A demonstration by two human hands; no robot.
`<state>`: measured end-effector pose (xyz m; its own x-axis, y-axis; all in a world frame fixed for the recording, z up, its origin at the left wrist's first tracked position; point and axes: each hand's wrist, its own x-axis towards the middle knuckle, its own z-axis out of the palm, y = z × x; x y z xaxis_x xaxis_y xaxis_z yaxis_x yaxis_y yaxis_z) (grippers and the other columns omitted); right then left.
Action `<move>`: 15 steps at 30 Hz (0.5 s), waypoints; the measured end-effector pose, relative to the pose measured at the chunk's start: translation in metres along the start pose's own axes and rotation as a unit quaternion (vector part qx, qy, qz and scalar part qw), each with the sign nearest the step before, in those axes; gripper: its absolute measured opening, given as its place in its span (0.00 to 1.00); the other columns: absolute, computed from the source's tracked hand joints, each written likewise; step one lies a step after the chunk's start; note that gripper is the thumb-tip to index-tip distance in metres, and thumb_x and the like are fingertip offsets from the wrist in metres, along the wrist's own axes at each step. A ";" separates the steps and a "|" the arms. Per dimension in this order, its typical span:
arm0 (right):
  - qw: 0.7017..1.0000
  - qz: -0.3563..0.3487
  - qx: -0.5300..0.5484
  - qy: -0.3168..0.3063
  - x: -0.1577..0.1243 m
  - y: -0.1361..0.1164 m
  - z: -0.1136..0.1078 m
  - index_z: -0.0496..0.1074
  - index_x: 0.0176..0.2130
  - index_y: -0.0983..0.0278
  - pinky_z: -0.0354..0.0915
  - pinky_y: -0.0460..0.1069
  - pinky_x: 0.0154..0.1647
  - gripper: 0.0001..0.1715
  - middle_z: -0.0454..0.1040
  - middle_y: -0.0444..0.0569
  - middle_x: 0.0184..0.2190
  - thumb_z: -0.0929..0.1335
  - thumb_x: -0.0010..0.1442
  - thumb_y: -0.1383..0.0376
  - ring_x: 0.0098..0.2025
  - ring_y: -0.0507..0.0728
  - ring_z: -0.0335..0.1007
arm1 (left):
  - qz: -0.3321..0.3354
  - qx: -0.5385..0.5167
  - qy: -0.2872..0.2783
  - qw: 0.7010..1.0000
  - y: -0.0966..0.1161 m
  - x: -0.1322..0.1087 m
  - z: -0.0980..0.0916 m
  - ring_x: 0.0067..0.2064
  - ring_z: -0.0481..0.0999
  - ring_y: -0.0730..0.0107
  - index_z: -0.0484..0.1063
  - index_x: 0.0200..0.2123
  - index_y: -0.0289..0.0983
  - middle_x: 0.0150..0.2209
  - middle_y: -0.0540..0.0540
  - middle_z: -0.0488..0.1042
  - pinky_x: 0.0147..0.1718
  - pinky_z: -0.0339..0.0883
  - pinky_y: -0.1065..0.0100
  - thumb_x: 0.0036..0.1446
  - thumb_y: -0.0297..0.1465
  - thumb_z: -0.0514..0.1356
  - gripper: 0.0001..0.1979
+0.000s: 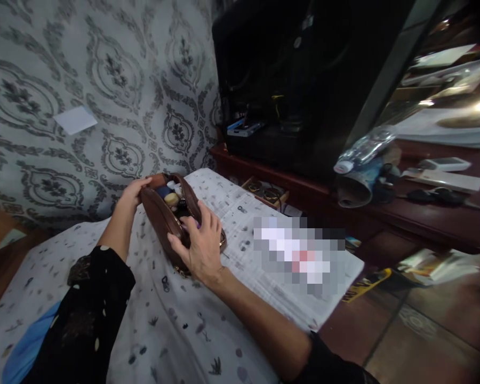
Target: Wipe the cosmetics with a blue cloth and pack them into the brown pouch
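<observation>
A brown leather bag (160,216) lies unzipped on a white printed cloth (232,213). Small items show in its mouth, among them a beige round thing (171,199) and a dark blue one (164,191). My left hand (134,193) grips the far-left end of the bag at its rim. Over the near end of the opening is my right hand (204,245), fingers spread, the index finger dipping inside and the thumb by the left rim. Something purple shows beside that index finger, too covered to name. The deeper contents are hidden.
A large black television (288,80) stands on a dark red cabinet (304,192). On the right are a plastic bottle (364,149), papers and sunglasses (436,196). An open drawer (270,192) holds eyeglasses. A blurred-out patch (296,250) covers part of the cloth. Patterned wallpaper (116,80) rises behind.
</observation>
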<state>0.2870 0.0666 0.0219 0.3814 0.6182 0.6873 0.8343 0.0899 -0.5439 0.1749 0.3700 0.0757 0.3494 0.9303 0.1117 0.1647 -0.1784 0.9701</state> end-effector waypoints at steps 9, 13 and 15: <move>1.000 -0.003 0.001 0.006 0.000 0.000 0.002 0.75 0.47 0.63 0.59 0.65 0.61 0.22 0.58 0.63 0.65 0.69 0.62 0.50 0.62 0.70 0.57 | 0.058 -0.068 0.019 0.996 0.016 -0.016 0.008 0.39 0.81 0.66 0.76 0.42 0.35 0.39 0.46 0.82 0.44 0.74 0.65 0.37 0.29 0.69 0.23; 1.000 -0.005 0.007 0.010 0.000 0.000 0.002 0.75 0.47 0.63 0.59 0.65 0.61 0.22 0.57 0.63 0.65 0.69 0.62 0.49 0.62 0.70 0.57 | 0.089 -0.060 0.049 0.993 0.026 -0.022 0.012 0.37 0.80 0.66 0.76 0.36 0.35 0.36 0.47 0.82 0.39 0.74 0.68 0.36 0.33 0.70 0.19; 1.000 -0.002 0.007 0.008 0.000 0.000 0.002 0.75 0.47 0.63 0.59 0.66 0.60 0.23 0.57 0.63 0.65 0.69 0.62 0.49 0.62 0.70 0.57 | 0.094 -0.060 0.059 0.992 0.032 -0.022 0.015 0.38 0.80 0.65 0.76 0.36 0.36 0.37 0.47 0.82 0.38 0.74 0.68 0.36 0.33 0.70 0.19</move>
<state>0.2867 0.0681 0.0211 0.3841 0.6049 0.6976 0.8308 0.1032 -0.5469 0.1866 0.3391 0.1009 0.2515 0.9168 0.3103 -0.0071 -0.3189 0.9478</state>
